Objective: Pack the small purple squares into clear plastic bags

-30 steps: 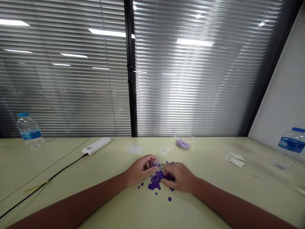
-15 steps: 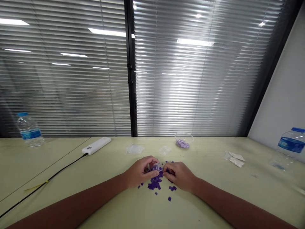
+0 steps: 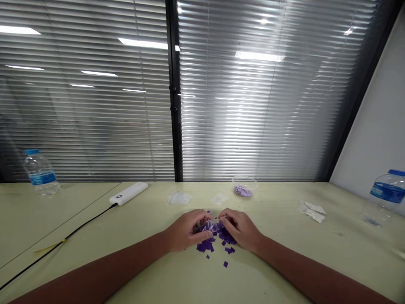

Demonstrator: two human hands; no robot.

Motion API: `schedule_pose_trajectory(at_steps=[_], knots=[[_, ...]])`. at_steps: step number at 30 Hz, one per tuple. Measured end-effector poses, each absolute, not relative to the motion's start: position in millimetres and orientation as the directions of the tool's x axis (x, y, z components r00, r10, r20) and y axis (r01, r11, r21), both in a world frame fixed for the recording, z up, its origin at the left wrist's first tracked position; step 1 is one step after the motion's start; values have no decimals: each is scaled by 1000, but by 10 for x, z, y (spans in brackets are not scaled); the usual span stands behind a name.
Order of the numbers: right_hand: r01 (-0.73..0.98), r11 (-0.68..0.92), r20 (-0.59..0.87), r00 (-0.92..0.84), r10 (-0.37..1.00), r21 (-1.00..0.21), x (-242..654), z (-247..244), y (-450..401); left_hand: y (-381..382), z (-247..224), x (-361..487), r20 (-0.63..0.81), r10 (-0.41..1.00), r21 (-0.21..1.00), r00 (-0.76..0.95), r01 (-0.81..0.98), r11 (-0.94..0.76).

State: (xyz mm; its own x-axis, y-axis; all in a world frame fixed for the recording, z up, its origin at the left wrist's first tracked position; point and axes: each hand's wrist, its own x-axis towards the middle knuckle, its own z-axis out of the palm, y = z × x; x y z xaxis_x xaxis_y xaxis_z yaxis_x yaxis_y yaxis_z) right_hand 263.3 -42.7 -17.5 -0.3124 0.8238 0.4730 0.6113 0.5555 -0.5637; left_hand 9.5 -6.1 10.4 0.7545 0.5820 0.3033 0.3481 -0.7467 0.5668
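My left hand (image 3: 186,230) is closed round a small clear plastic bag (image 3: 209,227) with purple pieces in it. The bag's end points right, toward my right hand (image 3: 242,228). That hand has its fingers curled in over the pile, and what they pinch, if anything, is hidden. Small dark purple squares (image 3: 205,245) lie heaped on the table under and between both hands. A few loose squares (image 3: 225,264) are scattered nearer to me.
Behind the hands lie clear plastic bags (image 3: 179,197) and a round clear tub (image 3: 243,191) of light purple pieces. A white power bank (image 3: 129,193) with a black cable is at left. White packets (image 3: 312,210) and a bottle (image 3: 387,192) stand right; another bottle (image 3: 42,175) stands far left.
My right hand has shifted slightly away from the bag and turned, uncovering more purple squares beside it. The left hand keeps its hold on the bag, which has tilted a little.
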Motion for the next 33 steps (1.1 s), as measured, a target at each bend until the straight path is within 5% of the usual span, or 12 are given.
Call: schedule_pose_trajectory(at_steps=[5,9,18,33], knots=[[702,413,389,-207,898,-580,2637,-210,-385,-24,64,97,257,676,681,690,367,-634],[742,458,386,-287,877,-489,2623,-202,-395,-12,59,101,247,694,714,676,358,-602],[738,526,390,-375,841,-423,2633,-200,-415,-3,34,74,263,661,666,703,363,-651],[650,575,497,-330,803,-497,2600,-289,-409,-40,66,64,300,599,550,743,378,-744]])
